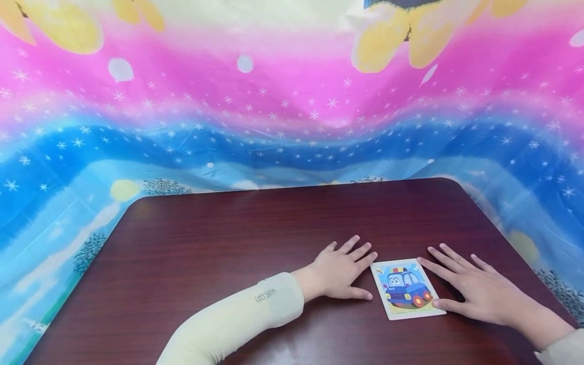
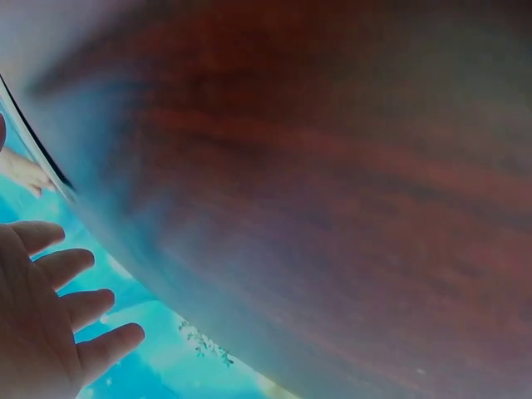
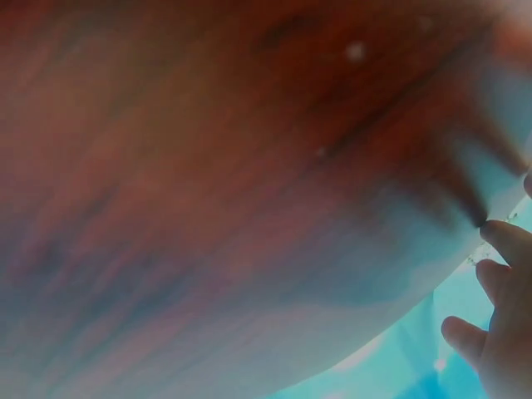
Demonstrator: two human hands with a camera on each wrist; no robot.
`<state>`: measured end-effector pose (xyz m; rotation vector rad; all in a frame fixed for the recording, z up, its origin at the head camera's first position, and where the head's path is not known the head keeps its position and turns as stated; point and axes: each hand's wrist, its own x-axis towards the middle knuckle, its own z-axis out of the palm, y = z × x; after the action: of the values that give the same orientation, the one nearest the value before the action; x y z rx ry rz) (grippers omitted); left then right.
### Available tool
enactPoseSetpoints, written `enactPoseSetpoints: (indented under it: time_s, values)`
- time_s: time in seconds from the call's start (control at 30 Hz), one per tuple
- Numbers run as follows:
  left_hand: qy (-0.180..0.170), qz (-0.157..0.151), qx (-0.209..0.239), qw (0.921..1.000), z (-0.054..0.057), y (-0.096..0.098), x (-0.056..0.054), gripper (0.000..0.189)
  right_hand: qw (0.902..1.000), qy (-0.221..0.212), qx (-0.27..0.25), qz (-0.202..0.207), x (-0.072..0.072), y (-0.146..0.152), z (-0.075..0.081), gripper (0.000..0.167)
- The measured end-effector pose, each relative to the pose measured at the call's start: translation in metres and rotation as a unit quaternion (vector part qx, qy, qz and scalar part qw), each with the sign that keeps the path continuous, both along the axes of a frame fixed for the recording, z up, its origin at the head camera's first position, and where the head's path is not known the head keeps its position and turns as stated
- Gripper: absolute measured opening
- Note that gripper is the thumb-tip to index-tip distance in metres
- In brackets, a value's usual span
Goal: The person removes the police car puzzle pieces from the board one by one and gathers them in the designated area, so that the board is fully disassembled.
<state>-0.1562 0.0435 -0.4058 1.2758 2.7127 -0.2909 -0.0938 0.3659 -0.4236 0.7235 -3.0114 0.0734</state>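
Observation:
A square picture board (image 1: 407,290) with a white border lies flat on the table, printed with a blue cartoon police car with eyes. To its left, my left hand (image 1: 339,271) is spread palm down, fingertips right at the board's upper left corner and thumb beside its left edge. On the other side, my right hand (image 1: 483,291) is also spread, its index finger and thumb tips at the board's right edge. Neither hand grips anything. The left wrist view has the left hand's straight fingers (image 2: 100,349); the right wrist view has part of the right hand (image 3: 507,324).
The dark reddish-brown wooden table (image 1: 205,238) has rounded far corners. A pink and blue patterned cloth (image 1: 292,101) hangs behind it and down its sides. A pale sleeve (image 1: 237,319) covers my left forearm.

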Motion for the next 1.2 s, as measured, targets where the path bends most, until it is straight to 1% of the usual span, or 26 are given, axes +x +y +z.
enactPoseSetpoints:
  time_s: [0.3,0.6,0.87,1.07,1.2]
  values:
    - [0.003,0.007,-0.011,0.9999,-0.001,0.005,0.008,0.09,0.9997,-0.002,0.024,0.004,-0.003,-0.018,0.005,0.081]
    - [0.006,0.015,-0.031,0.9994,-0.003,0.0,0.012,0.09,0.9995,0.007,0.025,0.018,-0.007,-0.036,0.004,0.08]
    - [0.009,0.024,-0.033,0.9991,-0.005,-0.012,0.01,0.091,0.9989,0.016,0.03,0.031,-0.012,-0.053,0.005,0.081]
    - [0.0,0.028,-0.018,0.9994,-0.005,-0.025,0.01,0.09,0.9982,0.028,0.034,0.042,-0.017,-0.064,0.005,0.082]
    - [-0.008,0.033,-0.012,0.9993,-0.003,-0.034,0.01,0.09,0.9981,0.021,0.035,0.045,-0.019,-0.073,0.004,0.082]
